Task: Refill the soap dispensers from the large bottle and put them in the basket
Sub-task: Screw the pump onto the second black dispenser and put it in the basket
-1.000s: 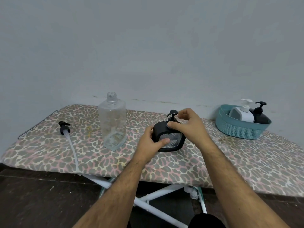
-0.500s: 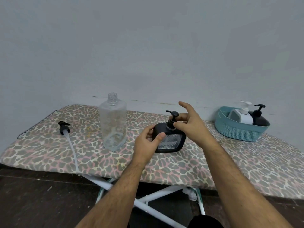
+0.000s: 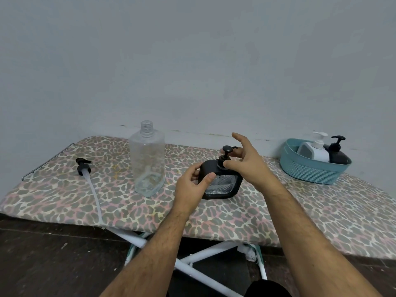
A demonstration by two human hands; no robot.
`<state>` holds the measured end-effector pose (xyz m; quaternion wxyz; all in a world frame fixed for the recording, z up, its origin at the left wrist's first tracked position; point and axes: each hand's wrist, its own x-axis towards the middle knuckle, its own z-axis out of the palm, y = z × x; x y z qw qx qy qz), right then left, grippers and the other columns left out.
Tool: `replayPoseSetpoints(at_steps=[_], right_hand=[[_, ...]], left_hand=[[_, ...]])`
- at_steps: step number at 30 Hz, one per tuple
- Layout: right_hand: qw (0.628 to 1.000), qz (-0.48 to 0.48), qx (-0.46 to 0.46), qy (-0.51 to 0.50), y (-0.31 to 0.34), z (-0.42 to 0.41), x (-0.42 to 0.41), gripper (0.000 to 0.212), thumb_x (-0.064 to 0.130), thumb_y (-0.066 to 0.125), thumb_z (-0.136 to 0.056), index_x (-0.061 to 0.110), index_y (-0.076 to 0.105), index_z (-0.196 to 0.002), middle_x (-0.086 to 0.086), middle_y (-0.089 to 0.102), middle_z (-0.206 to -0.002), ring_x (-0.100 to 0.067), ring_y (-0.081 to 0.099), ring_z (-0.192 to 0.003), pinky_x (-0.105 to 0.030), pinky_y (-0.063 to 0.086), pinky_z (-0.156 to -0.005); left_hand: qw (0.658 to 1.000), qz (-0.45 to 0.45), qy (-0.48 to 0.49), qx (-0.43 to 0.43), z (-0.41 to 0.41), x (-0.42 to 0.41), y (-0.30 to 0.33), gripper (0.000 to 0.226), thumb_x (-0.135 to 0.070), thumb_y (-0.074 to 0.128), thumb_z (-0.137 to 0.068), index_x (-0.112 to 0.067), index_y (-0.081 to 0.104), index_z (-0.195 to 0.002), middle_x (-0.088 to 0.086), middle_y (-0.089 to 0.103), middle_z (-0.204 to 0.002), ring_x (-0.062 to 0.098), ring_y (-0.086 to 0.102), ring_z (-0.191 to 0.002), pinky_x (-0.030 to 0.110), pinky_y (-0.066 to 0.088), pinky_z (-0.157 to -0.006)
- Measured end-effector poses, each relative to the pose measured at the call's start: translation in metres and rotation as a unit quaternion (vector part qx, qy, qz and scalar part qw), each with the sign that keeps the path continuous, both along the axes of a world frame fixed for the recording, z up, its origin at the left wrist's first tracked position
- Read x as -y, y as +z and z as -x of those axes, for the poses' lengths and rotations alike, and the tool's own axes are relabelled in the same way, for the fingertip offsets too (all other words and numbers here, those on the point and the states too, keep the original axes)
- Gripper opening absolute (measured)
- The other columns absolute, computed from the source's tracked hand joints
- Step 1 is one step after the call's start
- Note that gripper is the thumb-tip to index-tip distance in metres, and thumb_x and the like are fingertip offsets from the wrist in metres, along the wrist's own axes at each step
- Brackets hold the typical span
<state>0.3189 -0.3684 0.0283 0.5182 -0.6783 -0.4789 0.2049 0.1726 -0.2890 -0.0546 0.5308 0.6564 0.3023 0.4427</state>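
At the middle of the leopard-print ironing board [image 3: 300, 211] stands the square black dispenser [image 3: 221, 183], upright, its clear ribbed front facing the camera and its black pump head [image 3: 226, 149] seated on top; the left hand [image 3: 190, 187] grips the dispenser's left shoulder from about eight o'clock, thumb curled across the front upper corner and fingers wrapped behind; the right hand [image 3: 246, 161] comes in from about four o'clock and pinches the pump's collar at the base of the stem between thumb and a bent finger, while its index finger sticks out straight, pointing toward eleven o'clock, clear of everything.

At nine o'clock from the dispenser, near but apart from it, stands the large clear bottle [image 3: 147, 161], upright with its threaded neck uncapped and only a shallow pool of liquid visible at its bottom; farther out along nine o'clock, well apart from the bottle, lies the bottle's black pump [image 3: 82, 167] on its side, its pale dip tube [image 3: 94, 196] trailing toward six o'clock to the board's near edge.

At two o'clock from the dispenser, near the board's far right edge against the grey wall, sits the teal basket [image 3: 310, 170]; inside it a white dispenser [image 3: 315, 151] stands to the left, touching a black dispenser [image 3: 337, 155] to the right, both with pumps fitted.

Below the board's near edge show its white crossed legs [image 3: 201, 254] and a dark floor.
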Motion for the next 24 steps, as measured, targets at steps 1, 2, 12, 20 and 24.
replayPoseSetpoints(at_steps=[1, 2, 12, 20, 24], right_hand=[[1.000, -0.012, -0.007, 0.002, -0.001, 0.000, 0.000, 0.081, 0.004, 0.073, -0.084, 0.032, 0.033, -0.149, -0.005, 0.069, -0.113, -0.010, 0.065, -0.108, -0.036, 0.054, -0.097], [1.000, -0.020, -0.001, -0.008, -0.002, 0.000, 0.001, 0.083, 0.005, 0.075, -0.083, 0.032, 0.033, -0.149, -0.003, 0.069, -0.107, -0.010, 0.066, -0.103, -0.034, 0.055, -0.095], [0.999, -0.031, -0.018, -0.026, -0.009, -0.004, 0.000, 0.099, 0.010, 0.085, -0.075, 0.031, 0.026, -0.153, 0.001, 0.066, -0.097, -0.003, 0.066, -0.092, -0.022, 0.050, -0.085], [0.999, -0.027, 0.005, -0.019, -0.013, -0.005, -0.002, 0.090, 0.013, 0.084, -0.078, 0.033, 0.033, -0.150, -0.001, 0.065, -0.102, -0.013, 0.065, -0.099, -0.032, 0.050, -0.094], [0.999, -0.016, -0.039, 0.023, -0.013, -0.007, -0.002, 0.083, 0.014, 0.078, -0.082, 0.039, 0.034, -0.148, -0.006, 0.066, -0.119, -0.018, 0.064, -0.113, -0.038, 0.051, -0.099]], left_hand=[[1.000, -0.002, 0.000, 0.000, 0.000, 0.000, 0.000, 0.039, -0.034, 0.074, -0.084, -0.033, 0.057, -0.119, -0.017, 0.061, -0.102, -0.004, 0.059, -0.093, 0.015, 0.049, -0.078], [1.000, -0.002, 0.000, 0.000, 0.000, 0.000, 0.000, 0.037, -0.034, 0.074, -0.084, -0.035, 0.056, -0.117, -0.016, 0.062, -0.102, -0.003, 0.059, -0.093, 0.015, 0.050, -0.079], [1.000, 0.004, 0.000, -0.002, -0.001, -0.002, -0.002, 0.039, -0.036, 0.074, -0.084, -0.034, 0.057, -0.119, -0.013, 0.063, -0.103, 0.001, 0.061, -0.095, 0.024, 0.055, -0.082], [1.000, 0.008, -0.004, 0.004, -0.001, -0.001, -0.002, 0.037, -0.035, 0.074, -0.084, -0.036, 0.055, -0.116, -0.013, 0.062, -0.103, 0.003, 0.062, -0.096, 0.021, 0.054, -0.080], [1.000, 0.008, -0.003, 0.005, -0.001, -0.001, -0.002, 0.036, -0.034, 0.074, -0.085, -0.036, 0.055, -0.116, -0.014, 0.062, -0.103, 0.001, 0.061, -0.096, 0.023, 0.054, -0.082]])
